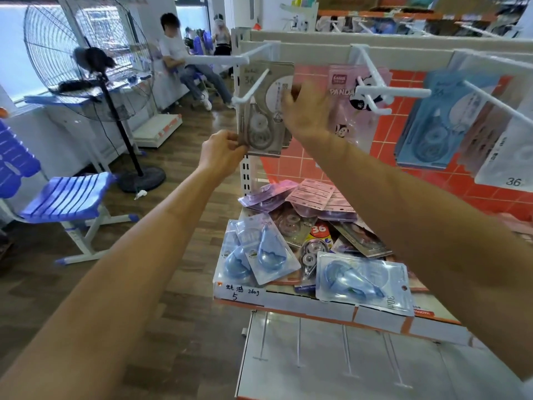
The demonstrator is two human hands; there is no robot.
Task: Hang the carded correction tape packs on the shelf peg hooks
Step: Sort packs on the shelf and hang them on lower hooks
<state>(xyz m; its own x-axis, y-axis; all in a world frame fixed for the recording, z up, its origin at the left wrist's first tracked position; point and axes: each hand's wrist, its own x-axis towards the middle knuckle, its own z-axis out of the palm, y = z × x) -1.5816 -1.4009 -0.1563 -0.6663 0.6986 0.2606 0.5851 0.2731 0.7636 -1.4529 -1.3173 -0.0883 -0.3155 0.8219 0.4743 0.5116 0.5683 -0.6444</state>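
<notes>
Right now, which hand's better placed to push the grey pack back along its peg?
Probably the right hand: its fingers hold the grey pack high up, beside the peg hook. The left hand only pinches the bottom corner.

A stationery shop: peg hooks (383,92) hold carded packs (432,122).

Reference: peg hook (250,87). A carded pack (264,119) hung on it. The left hand (222,150) pinched that pack's lower corner below the hook; the right hand (307,112) held its edge just right of the hook. A second pack (341,85) hung farther right. On the shelf (302,306) below lay loose packs (291,226). A fan (89,67) stood well left.
</notes>
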